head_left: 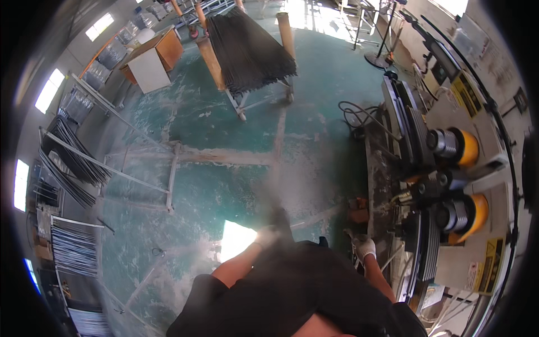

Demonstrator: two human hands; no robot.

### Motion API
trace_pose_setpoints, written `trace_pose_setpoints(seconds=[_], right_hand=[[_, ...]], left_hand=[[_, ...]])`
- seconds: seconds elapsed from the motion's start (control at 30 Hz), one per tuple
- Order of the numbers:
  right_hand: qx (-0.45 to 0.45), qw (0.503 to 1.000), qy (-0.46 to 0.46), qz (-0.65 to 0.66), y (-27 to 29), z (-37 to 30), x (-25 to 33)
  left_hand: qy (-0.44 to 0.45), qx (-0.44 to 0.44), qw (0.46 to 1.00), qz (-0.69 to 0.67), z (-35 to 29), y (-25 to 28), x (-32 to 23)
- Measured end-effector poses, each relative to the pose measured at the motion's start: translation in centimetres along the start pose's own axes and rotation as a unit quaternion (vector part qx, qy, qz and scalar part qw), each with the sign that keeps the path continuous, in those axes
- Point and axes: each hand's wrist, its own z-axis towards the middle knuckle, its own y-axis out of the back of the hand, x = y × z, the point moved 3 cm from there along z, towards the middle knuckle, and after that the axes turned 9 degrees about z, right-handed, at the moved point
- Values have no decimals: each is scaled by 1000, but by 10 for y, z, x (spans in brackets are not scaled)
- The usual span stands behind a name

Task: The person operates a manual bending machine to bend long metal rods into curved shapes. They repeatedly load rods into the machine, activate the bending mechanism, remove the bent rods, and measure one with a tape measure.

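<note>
My left hand [268, 237] wears a pale glove and hangs low in front of me. A dark blurred shape covers its fingers, so what it holds, if anything, is hidden. My right hand [364, 247], in a whitish glove, is low beside the machine on the right. Its fingers look stretched out toward the upper left, with dark tips, and no held thing shows. Closest to this hand are the machine's dirty lower ledge [377, 196] and a reddish-brown block [358, 210].
Ahead stands a wheeled rack [241, 106] loaded with long dark rods [250, 50] between brown posts. A metal frame [170, 185] and racks of thin rods [74, 246] line the left. The machine [471, 224] with yellow-and-black rollers stands right; a cable [362, 112] loops out beside it.
</note>
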Motion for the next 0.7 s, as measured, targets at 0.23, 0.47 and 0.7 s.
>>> trace_pose_setpoints(seconds=[0.23,0.47,0.7], right_hand=[[8,994,-111,14,-88,157,101],[-7,998,-58,-22,-120,272,336],[19,991,65,-114,-191,453,519]], left_hand=[[24,-42,994,-98,177,141,2],[24,-141,986,-86,289,300,14],[114,-116,970,-179,383,323,55]])
